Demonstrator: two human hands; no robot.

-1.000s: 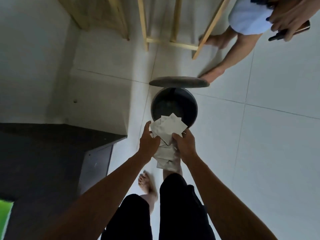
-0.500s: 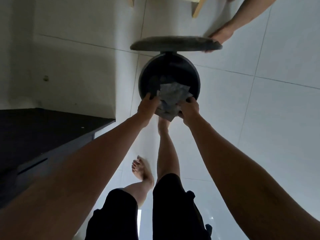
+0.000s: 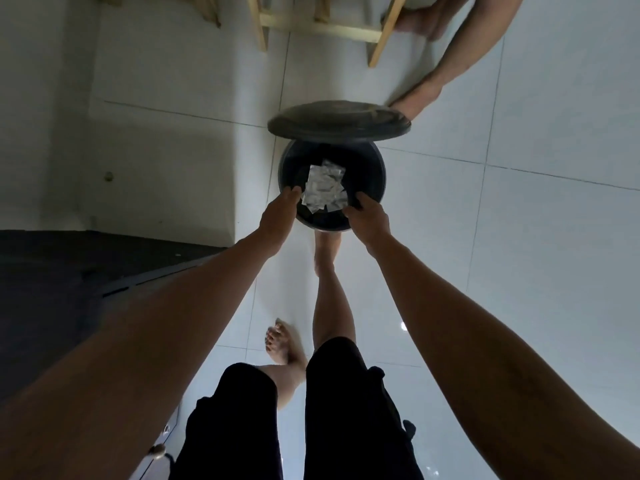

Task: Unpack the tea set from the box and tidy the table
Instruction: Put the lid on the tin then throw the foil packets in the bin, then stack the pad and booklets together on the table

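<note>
A round black bin (image 3: 375,174) stands on the white tiled floor with its lid (image 3: 338,121) raised above it. A bundle of white packing paper (image 3: 325,188) lies inside the bin, apart from both hands. My left hand (image 3: 278,214) hovers at the bin's near-left rim with its fingers apart and nothing in it. At the near-right rim my right hand (image 3: 367,220) is likewise open and empty. My right foot (image 3: 327,247) is at the bin's base.
Another person's foot (image 3: 415,102) stands just behind the lid on the right. Pale wooden furniture legs (image 3: 379,36) rise at the top. A dark cabinet (image 3: 69,289) fills the left side. White tiles (image 3: 519,271) stretch away on the right.
Both hands held the bundle of paper over the bin earlier. Now the paper has dropped inside and the hands have drawn apart to the rim, empty.
</note>
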